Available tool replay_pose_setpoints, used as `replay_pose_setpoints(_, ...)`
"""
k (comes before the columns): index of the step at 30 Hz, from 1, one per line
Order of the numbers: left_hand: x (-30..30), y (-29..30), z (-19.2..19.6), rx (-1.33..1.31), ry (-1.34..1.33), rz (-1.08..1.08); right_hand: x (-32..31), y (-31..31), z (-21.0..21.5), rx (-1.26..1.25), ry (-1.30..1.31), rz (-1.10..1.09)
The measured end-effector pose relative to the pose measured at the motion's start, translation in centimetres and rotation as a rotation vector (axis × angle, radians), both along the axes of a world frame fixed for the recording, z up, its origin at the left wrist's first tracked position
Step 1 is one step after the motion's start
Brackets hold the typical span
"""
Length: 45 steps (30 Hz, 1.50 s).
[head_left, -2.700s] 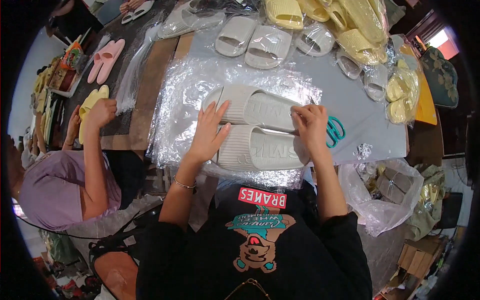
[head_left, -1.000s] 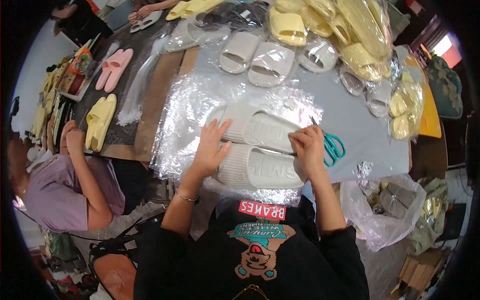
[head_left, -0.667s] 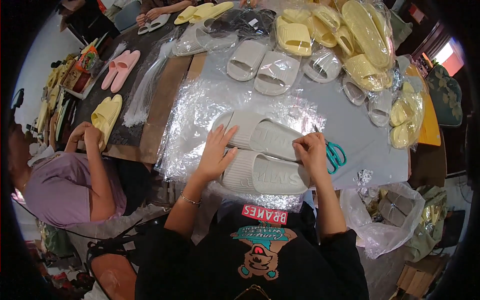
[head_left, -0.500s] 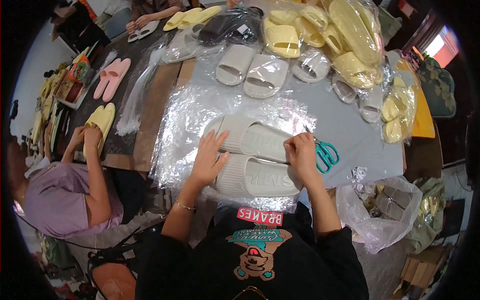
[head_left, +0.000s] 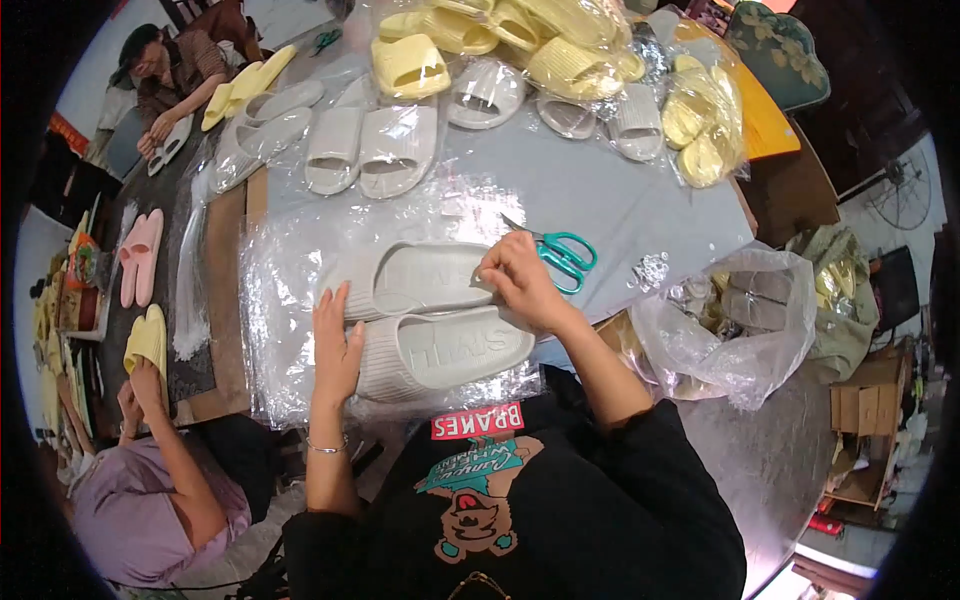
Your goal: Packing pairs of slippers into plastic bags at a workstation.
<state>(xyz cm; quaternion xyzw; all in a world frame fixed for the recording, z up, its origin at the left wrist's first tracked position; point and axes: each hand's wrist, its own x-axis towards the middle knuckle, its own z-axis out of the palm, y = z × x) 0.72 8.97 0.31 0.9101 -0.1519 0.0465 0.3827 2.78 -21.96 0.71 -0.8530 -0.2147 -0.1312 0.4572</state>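
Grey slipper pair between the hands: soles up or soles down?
Soles down: both grey slippers show their footbeds to the head camera, with the ribbed straps on top.

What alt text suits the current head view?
A person's left hand is at the toes of two grey slippers on clear plastic; the right hand is at the farther slipper's heel. Green scissors lie beside that hand, with bagged slippers beyond.

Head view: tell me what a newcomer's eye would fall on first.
Probably the pair of pale gray slippers in the middle of the picture, lying amid shiny clear plastic. Next would likely come the heap of yellow slippers in clear wrapping at the far side of the table, and the scissors, their teal handles standing out just right of the gray pair.
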Motion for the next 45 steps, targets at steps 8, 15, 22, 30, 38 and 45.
replay_pose_setpoints(8, 0.0, 0.9, 0.0, 0.049, 0.002, 0.034, -4.7, -12.4, -0.2, 0.055, -0.054, -0.879)
replay_pose_setpoints(15, -1.5, 0.4, 2.9, 0.309, -0.199, 0.294, -5.4, -20.4, -6.4, 0.056, 0.197, -0.963)
replay_pose_setpoints(22, -2.3, 1.5, 2.3, -0.483, 0.612, 0.188, -5.5, -15.2, -3.1, -0.415, -0.244, -1.129)
replay_pose_setpoints(30, -1.3, 1.7, 3.6, -1.481, 0.787, -0.012, -4.8, 2.1, -0.9, 0.500, 0.277, -0.303)
replay_pose_setpoints(38, 2.9, 12.7, 8.6, -1.488, 0.341, -0.003, -4.1, 2.5, -2.2, -0.100, 0.045, -0.133)
replay_pose_setpoints(45, 12.3, 21.3, 17.0, -0.325, 0.329, 0.422, -4.1, 2.8, -2.5, -0.099, -0.051, -0.141)
